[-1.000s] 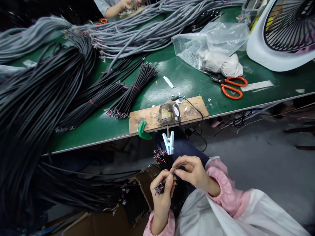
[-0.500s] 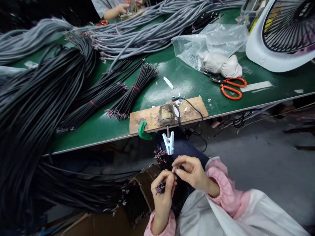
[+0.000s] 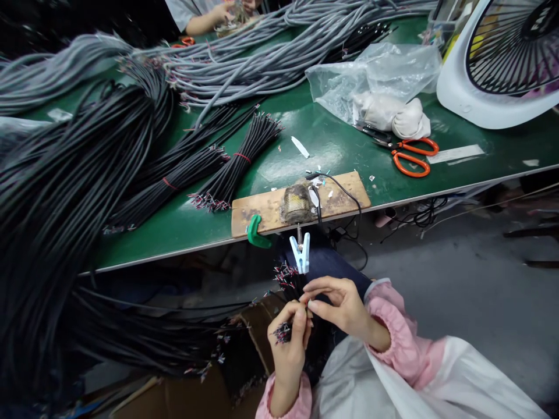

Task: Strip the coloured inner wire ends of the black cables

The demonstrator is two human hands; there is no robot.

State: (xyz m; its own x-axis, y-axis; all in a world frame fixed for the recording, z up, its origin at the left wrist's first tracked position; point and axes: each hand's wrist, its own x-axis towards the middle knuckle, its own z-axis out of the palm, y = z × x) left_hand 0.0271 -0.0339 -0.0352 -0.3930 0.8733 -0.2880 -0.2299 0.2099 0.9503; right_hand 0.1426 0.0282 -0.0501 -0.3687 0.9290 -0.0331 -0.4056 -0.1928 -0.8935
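My left hand (image 3: 289, 334) is closed around a small bunch of black cables (image 3: 282, 332), whose stripped ends with red and white wires poke out by the palm. My right hand (image 3: 334, 299) pinches at the left fingertips, where a bit of red wire shows; the exact end is too small to make out. Just beyond my hands stands another bunch of black cables (image 3: 286, 278) with coloured wire ends. A light-blue clothespin (image 3: 300, 254) sits on the shaft of a small motor (image 3: 297, 203), above and in front of my fingers.
The motor is on a wooden board (image 3: 257, 212) with a green clamp (image 3: 257, 233) at the table edge. Black cable bundles (image 3: 242, 157) and grey cables (image 3: 244, 75) cover the left and back. Orange-handled scissors (image 3: 413, 156), a plastic bag (image 3: 371, 70) and a fan (image 3: 458, 99) stand right. A co-worker's hand (image 3: 220, 13) is opposite.
My right fingertips have shifted slightly left against the left hand's fingers, and a bit of red now shows between them. The left hand keeps its hold on the cables.
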